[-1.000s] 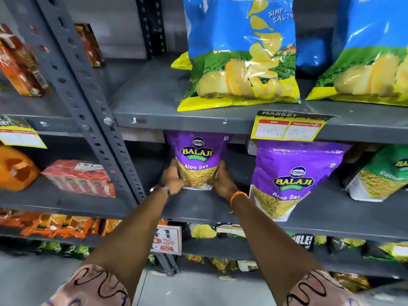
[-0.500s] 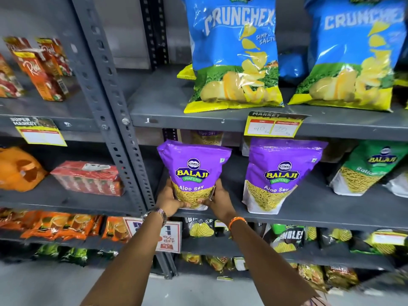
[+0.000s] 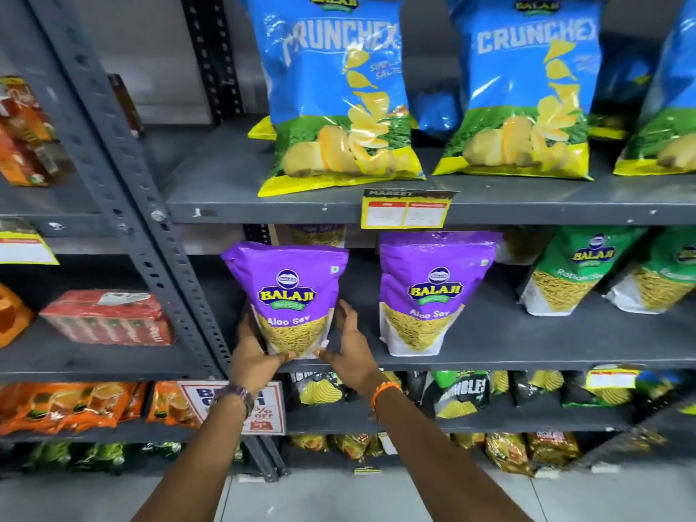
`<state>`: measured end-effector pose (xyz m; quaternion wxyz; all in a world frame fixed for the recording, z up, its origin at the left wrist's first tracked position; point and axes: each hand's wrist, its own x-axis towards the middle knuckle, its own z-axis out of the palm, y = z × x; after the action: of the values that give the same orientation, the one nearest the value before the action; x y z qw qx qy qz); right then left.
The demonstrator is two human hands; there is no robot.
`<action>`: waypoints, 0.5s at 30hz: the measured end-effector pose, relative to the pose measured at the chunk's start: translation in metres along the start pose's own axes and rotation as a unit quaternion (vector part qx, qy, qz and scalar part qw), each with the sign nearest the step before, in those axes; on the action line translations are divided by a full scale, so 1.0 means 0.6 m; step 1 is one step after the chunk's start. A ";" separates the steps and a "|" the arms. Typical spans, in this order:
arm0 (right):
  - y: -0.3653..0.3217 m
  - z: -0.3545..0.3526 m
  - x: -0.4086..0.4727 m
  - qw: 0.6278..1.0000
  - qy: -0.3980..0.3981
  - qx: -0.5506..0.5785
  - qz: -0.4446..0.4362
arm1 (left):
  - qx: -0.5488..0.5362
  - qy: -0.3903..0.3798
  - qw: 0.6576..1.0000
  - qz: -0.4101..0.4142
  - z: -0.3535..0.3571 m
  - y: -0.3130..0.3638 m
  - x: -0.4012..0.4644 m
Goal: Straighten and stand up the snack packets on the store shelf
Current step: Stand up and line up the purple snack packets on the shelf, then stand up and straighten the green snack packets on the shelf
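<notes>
Purple packet upright between hands

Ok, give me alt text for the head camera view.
Both hands, left hand and right hand, cup the base of an upright purple packet at the shelf edge. A second purple packet stands beside it, with blue chip bags above.

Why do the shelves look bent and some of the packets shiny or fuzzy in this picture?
Head view: the wide-angle lens bows the grey upright and shelf edge; overhead light leaves glare on the blue Crunchex bags; the price tag is washed out and unreadable; the left-edge orange packs are smeared; the purple Aloo Sev packet stays sharp.
</notes>
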<state>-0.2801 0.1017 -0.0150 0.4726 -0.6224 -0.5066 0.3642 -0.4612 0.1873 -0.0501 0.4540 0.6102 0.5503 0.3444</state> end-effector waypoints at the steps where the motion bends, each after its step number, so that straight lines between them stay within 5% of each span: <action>1: 0.001 -0.015 -0.023 1.000 -0.005 0.013 0.000 | -0.027 0.016 1.000 -0.003 0.012 -0.013 -0.011; 4: 0.018 -0.088 -0.110 0.999 0.018 0.042 -0.014 | -0.075 0.073 0.994 -0.022 0.062 0.000 -0.086; 8: 0.065 -0.261 -0.204 0.986 0.157 0.050 -0.019 | -0.116 0.152 0.981 0.026 0.183 0.081 -0.197; 11: 0.121 -0.417 -0.222 0.959 0.281 0.048 -0.001 | -0.159 0.105 0.978 0.085 0.300 0.157 -0.229; 15: 0.179 -0.615 -0.183 0.950 0.309 0.040 0.025 | -0.125 -0.009 0.980 0.152 0.480 0.241 -0.209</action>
<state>0.0702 -0.0904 -0.0145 0.6214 -0.6975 -0.3050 0.1855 -0.1642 0.0164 -0.0061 0.4739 0.6286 0.3992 0.4700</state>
